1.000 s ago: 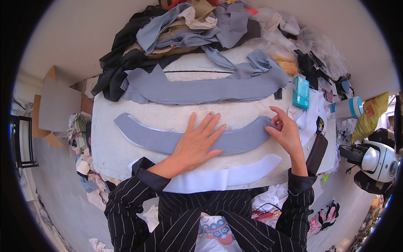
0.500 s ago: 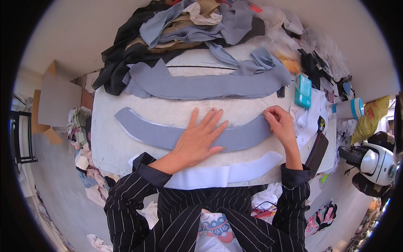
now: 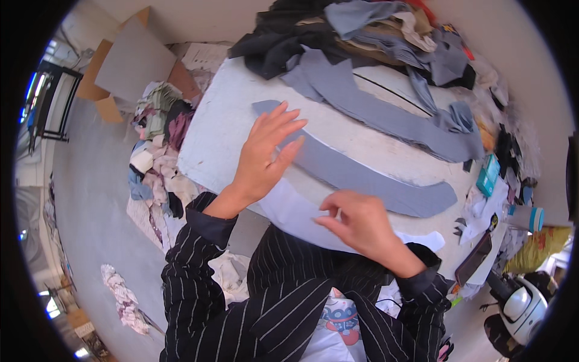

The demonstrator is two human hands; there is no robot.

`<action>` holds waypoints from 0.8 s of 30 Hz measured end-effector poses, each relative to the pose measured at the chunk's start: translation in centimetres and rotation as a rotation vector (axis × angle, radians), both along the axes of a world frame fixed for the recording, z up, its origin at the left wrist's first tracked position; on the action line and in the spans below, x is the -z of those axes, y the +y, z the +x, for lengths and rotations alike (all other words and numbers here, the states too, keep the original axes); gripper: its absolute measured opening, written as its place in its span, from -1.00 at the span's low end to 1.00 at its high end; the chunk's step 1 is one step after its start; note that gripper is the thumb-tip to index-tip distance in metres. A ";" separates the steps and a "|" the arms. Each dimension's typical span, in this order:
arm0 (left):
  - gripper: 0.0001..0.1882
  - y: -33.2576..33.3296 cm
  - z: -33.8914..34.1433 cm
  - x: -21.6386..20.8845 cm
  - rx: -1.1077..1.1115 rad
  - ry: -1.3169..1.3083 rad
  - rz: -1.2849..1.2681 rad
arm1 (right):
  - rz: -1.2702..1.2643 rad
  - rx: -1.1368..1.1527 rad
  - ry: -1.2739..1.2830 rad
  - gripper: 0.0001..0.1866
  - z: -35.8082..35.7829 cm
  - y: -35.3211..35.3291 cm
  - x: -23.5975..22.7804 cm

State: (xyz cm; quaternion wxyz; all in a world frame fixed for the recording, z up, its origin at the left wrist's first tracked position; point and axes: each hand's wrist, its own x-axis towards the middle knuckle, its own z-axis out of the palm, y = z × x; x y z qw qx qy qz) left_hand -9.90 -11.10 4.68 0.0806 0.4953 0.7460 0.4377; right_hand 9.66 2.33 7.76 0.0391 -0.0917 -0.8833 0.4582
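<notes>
A curved blue-grey fabric strip (image 3: 374,184) lies on the white tabletop, a white edge showing along its upper side. Over its left end is my left hand (image 3: 265,154), raised with fingers stretched and nothing in it; whether it touches the cloth is unclear. Nearer my body, a curved white strip (image 3: 292,208) lies along the table's front edge. Above that white strip hovers my right hand (image 3: 362,224), fingers bent, with a gap between thumb and forefinger and no cloth seen between them. Beyond the blue-grey strip rests a stack of cut grey pieces (image 3: 386,114).
Dark, grey and tan cloth (image 3: 368,36) is heaped at the table's back. A teal box (image 3: 488,175), a dark flat case (image 3: 474,259) and a white-and-blue cylinder (image 3: 525,218) are at the right. Left of the table are fabric scraps (image 3: 160,163) and a cardboard box (image 3: 129,69).
Both hands have come off the blue-grey strip: the left rose toward its left end, the right let go of its right end and moved inward over the white strip. The view has turned left.
</notes>
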 end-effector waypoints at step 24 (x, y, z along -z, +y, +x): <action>-0.51 -7.7 4.2 5.4 -0.198 0.360 -0.404 | 0.245 0.033 0.176 -0.93 -1.9 -2.7 4.3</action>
